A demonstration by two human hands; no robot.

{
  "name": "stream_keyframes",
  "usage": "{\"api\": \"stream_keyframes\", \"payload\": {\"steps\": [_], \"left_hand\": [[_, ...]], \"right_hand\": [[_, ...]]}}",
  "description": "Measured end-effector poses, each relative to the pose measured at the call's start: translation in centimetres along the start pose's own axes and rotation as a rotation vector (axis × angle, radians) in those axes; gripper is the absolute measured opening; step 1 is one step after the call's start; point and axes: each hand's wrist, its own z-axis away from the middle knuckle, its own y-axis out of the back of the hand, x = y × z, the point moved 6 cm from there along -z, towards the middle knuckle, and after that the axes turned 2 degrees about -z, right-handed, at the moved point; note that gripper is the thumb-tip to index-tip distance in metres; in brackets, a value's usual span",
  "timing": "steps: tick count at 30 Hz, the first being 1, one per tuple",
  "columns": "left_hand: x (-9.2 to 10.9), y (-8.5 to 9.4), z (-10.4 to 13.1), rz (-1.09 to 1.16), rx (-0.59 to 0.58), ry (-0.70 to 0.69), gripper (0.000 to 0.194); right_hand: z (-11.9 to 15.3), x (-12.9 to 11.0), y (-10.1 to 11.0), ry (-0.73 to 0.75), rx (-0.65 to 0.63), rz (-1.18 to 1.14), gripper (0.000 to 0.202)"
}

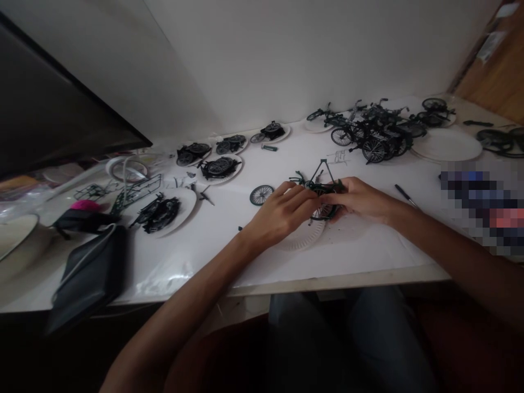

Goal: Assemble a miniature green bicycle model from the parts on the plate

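Between my hands is a dark green model bicycle (325,173), held upside down or tilted over a white paper plate (305,240). My left hand (284,210) closes its fingers on the near left side of the frame. My right hand (356,201) pinches the bicycle from the right, around a spoked wheel. Fingers hide much of the frame and the exact grip points. A loose spoked wheel (262,195) lies on the table just left of my left hand.
Several assembled model bicycles (376,134) crowd the back right, beside stacked plates (448,146). Plates of black parts (221,168) stand at the back left. A dark pouch (92,262) lies near the left edge; a black screwdriver-like tool (404,195) is to the right.
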Motion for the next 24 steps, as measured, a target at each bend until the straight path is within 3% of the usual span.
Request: {"api": "stream_keyframes", "payload": {"steps": [3,5,10,17,24], "left_hand": [[-0.6,0.3,0.0,0.063,0.064,0.076,0.005],[-0.8,0.5,0.1,0.093,0.064,0.110,0.013],[0.0,0.4,0.0,0.078,-0.052,0.053,0.030],[0.8,-0.1,-0.1,0.011,-0.143,0.002,0.018],[0.3,0.8,-0.2,-0.012,-0.029,0.017,0.011]], "right_hand": [[0.1,-0.1,0.0,-0.012,-0.007,-0.002,0.021],[0.2,-0.2,0.2,-0.017,0.003,-0.012,0.021],[0.2,-0.3,0.1,0.000,0.015,0.003,0.015],[0.0,0.0,0.2,0.019,-0.005,-0.005,0.017],[0.1,0.0,0.1,-0.001,-0.034,0.003,0.020]]}}
